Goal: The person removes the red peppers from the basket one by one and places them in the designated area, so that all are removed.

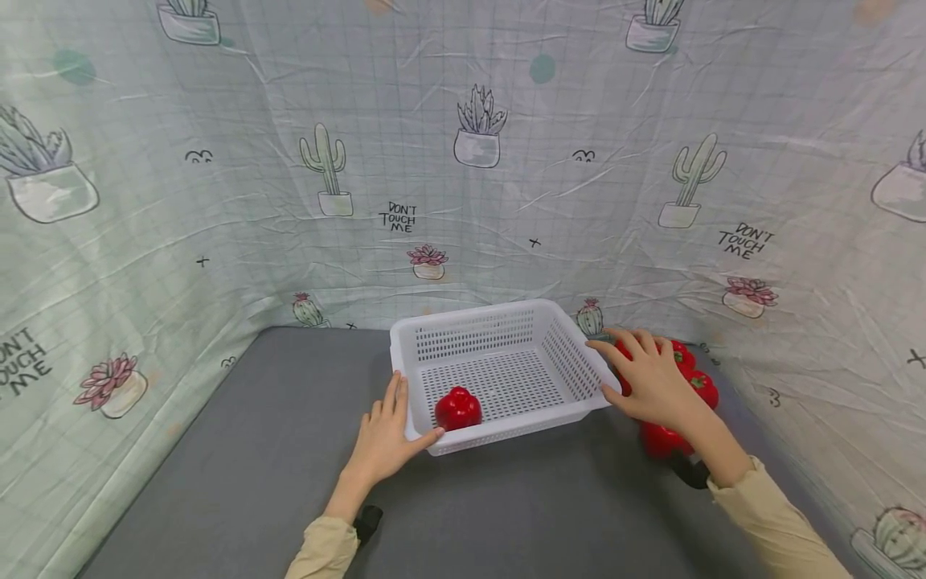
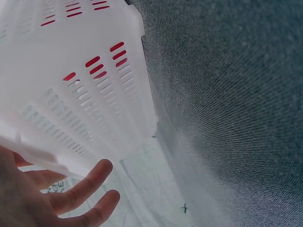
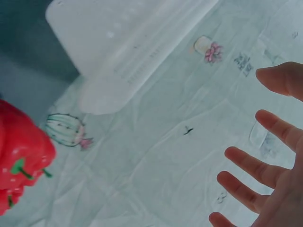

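A white perforated plastic basket [image 1: 499,414] sits on the dark table, with one red bell pepper [image 1: 458,408] in its front left corner. My left hand [image 1: 381,441] is at that corner, thumb by the front rim and fingers along the left side. Seen from the left wrist, its fingers [image 2: 90,187] stretch loosely past the rim, uncurled. Beyond the basket's right end, my right hand [image 1: 649,382] is spread, its fingers [image 3: 251,165] holding nothing. Several red bell peppers [image 1: 703,389] with green stems lie under and beside the right hand, partly hidden by it.
The grey table [image 1: 289,418] stretches around the basket. A pale cloth [image 1: 463,193] printed with potted cacti hangs behind and at both sides. Dark bands [image 1: 367,523] show at both wrists.
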